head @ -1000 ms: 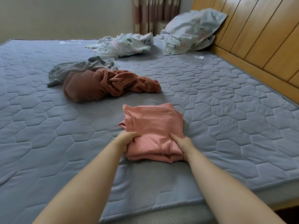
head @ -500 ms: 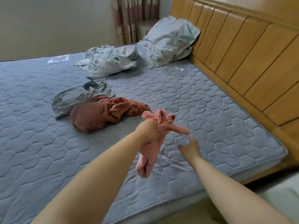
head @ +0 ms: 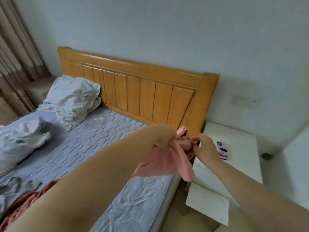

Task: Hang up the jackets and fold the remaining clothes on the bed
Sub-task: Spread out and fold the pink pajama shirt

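Observation:
My left hand (head: 164, 137) grips a bunched pink garment (head: 175, 158) in the air over the bed's right edge, beside the white nightstand (head: 237, 144). Loose folds of the cloth hang down below my fist. My right hand (head: 203, 147) pinches the upper part of the same garment from the right side. A rust-brown garment (head: 21, 206) and a grey garment (head: 15, 185) lie crumpled on the mattress (head: 93, 143) at the lower left, partly hidden by my left forearm.
The wooden headboard (head: 143, 91) stands behind the mattress. A floral pillow (head: 71, 96) and crumpled floral bedding (head: 18, 139) lie at the left. On the nightstand top sits a small pink object (head: 223, 150). A dark round thing (head: 266, 156) is by the wall. Curtains (head: 15, 52) hang far left.
The pink garment was lifted off the mattress by my left hand and carried right toward the nightstand. My right hand let go, then took hold of it again. My view swung right.

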